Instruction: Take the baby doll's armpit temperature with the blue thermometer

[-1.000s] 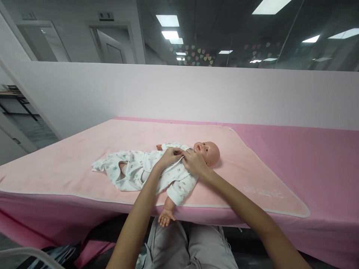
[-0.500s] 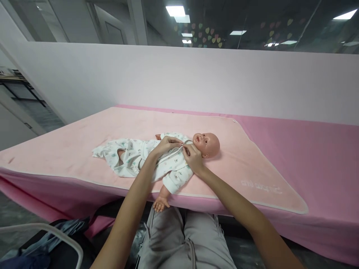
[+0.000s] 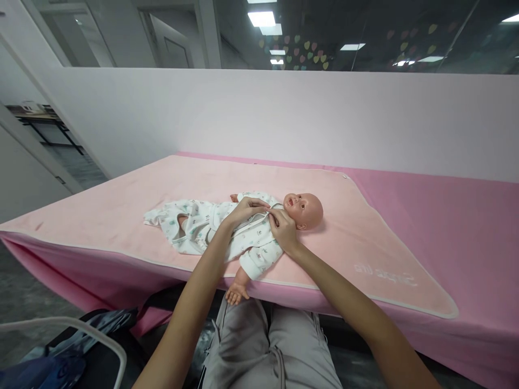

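A baby doll [image 3: 310, 210] lies on its back, its head to the right. It wears a white baby shirt [image 3: 261, 258] with small prints and matching trousers [image 3: 194, 216]. Near the neckline, my left hand [image 3: 249, 209] is closed in a pinch on the shirt's front edge. Right beside it, my right hand [image 3: 284, 229] also pinches the shirt front just below the doll's chin. The fingertips of both hands almost meet. What lies exactly between them, fabric edge or tie, is too small to make out. One doll arm [image 3: 239, 286] hangs over the table's near edge.
Under the doll a peach blanket [image 3: 357, 243] is spread over a pink-covered table [image 3: 478, 243]. Behind stands a white wall [image 3: 284, 119] with glass above. At lower left are a chair's pale metal armrest [image 3: 97, 337] and dark clothing [image 3: 44, 370].
The view has shifted slightly, so everything sits a little further right. Both hands stay at the shirt's neckline, with only small finger movements.
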### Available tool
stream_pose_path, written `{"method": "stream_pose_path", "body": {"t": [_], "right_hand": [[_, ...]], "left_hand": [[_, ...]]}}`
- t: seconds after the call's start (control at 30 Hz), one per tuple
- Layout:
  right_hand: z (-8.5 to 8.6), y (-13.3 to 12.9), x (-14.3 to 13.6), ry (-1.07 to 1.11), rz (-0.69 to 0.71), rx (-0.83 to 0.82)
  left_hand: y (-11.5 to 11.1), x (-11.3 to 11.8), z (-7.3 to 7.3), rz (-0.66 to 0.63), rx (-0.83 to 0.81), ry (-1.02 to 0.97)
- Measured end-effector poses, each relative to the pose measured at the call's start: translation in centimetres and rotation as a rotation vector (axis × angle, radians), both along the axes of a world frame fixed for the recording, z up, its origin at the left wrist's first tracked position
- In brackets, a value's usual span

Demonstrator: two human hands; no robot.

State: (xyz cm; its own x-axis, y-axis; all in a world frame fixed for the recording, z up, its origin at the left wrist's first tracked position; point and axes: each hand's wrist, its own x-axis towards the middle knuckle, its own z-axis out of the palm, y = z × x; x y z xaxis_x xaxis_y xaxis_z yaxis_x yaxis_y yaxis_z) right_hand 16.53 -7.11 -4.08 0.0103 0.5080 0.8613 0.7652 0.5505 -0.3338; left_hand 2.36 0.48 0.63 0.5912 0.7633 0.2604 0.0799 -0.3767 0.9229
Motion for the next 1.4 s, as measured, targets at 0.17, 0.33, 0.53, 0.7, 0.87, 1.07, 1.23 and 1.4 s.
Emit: {"method": "stream_pose_path", "body": {"t": [0.17,0.33,0.53,0.7,0.87,1.07,1.23,1.4], "right_hand": [[0.1,0.0,0.0,0.010,-0.020,0.022],[-0.2,0.2,0.1,0.017,-0.022,0.022],[-0.3,0.1,-0.1,0.052,-0.022,0.017],[-0.3,0.0,-0.1,0.058,-0.031,0.007],[-0.3,0.0,-0.1,0.055,-0.033,0.017],[-0.5,0.0,-0.1,0.084,-0.022,0.022],[-0.8,0.1,0.0,0.106,0.011,0.001],[-0.7,0.1,0.0,0.091,0.006,0.011]], "left_hand": [[-0.3,-0.1,0.1,0.001,0.035,0.024],[-0.5,-0.2,0.2,-0.070,0.158,0.099],[-0.6,-0.1,0.2,-0.047,0.275,0.152],[-1.2,-0.2,0.1,0.063,0.344,0.154],[-1.7,-0.3,-0.2,0.154,0.406,0.182],[-1.8,-0.2,-0.1,0.152,0.387,0.180],[-1.9,-0.2,0.0,0.103,0.356,0.174],[-1.8,-0.1,-0.1,0.050,0.339,0.136]]}}
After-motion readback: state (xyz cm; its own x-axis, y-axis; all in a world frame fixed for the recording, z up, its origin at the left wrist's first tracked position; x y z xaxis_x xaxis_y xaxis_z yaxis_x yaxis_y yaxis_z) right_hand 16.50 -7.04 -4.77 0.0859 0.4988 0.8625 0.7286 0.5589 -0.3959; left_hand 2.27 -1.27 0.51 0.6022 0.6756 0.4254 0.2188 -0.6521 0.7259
